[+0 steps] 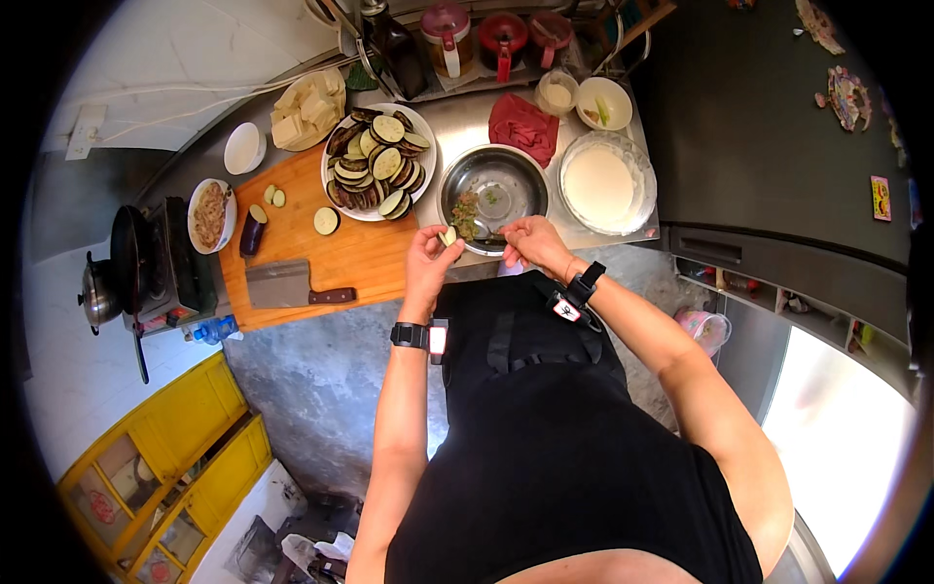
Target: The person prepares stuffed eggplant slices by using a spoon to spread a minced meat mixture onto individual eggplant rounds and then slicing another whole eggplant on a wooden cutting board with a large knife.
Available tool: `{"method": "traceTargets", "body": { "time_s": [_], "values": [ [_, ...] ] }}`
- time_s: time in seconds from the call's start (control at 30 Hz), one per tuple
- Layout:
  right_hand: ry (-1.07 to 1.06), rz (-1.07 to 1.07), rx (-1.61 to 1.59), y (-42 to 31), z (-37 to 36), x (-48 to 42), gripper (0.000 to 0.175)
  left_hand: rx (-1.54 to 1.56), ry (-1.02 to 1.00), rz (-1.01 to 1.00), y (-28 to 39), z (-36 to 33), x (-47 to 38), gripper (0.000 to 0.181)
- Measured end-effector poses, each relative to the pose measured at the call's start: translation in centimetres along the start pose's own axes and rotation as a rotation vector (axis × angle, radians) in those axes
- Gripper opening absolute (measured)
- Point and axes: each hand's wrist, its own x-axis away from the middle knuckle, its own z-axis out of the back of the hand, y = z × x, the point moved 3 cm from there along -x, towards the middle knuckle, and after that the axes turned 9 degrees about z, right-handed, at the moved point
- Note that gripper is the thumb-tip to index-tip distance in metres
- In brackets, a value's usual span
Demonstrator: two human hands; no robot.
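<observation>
My left hand (430,263) pinches a small pale piece (448,236), perhaps garlic, beside the near left rim of a steel bowl (492,164). Fingers bent, my right hand (531,242) is over that bowl's near right rim; whether it holds anything is hidden. Chopped greenish-brown bits (465,212) lie in the bowl. A white plate (430,150) piled with eggplant slices (387,164) overlaps a wooden cutting board (365,255). On the board are a cleaver (281,283), an eggplant end piece (253,232), one loose slice (326,220) and small pale pieces (276,196).
Right of the steel bowl stands a glass bowl of pale batter (600,182), near a red cloth (524,124). A bowl of minced meat (211,215), tofu pieces (310,109) and a stove with a black wok (131,255) are at left. Lidded jars (446,44) line the back.
</observation>
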Motion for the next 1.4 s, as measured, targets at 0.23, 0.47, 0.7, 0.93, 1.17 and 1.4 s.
{"method": "traceTargets", "body": {
  "time_s": [0.23, 0.47, 0.7, 0.93, 1.17, 1.4],
  "values": [
    [-0.041, -0.016, -0.084, -0.1, -0.3, -0.3, 0.028, -0.028, -0.025, 0.08, 1.0, -0.9, 0.3, 0.04],
    [-0.006, -0.008, -0.1, -1.2, 0.2, 0.7, 0.028, 0.012, -0.065, 0.006, 1.0, -1.1, -0.5, 0.043],
    [0.049, 0.147, -0.154, -4.0, 2.4, 3.4, 0.027, -0.148, 0.016, -0.211, 2.6, -1.3, -0.6, 0.056],
    [0.07, 0.27, -0.139, -8.4, 2.7, 6.8, 0.026, -0.542, 0.099, -0.388, 3.7, -4.7, -2.4, 0.065],
    [0.197, 0.39, 0.161, -9.8, 2.2, 7.8, 0.024, -0.569, 0.148, -0.421, 5.0, -7.0, -2.5, 0.067],
    [0.399, 0.864, 0.901, -9.9, 0.9, 8.6, 0.03, -0.535, 0.18, -0.475, 5.5, -7.8, -2.9, 0.069]
  ]
}}
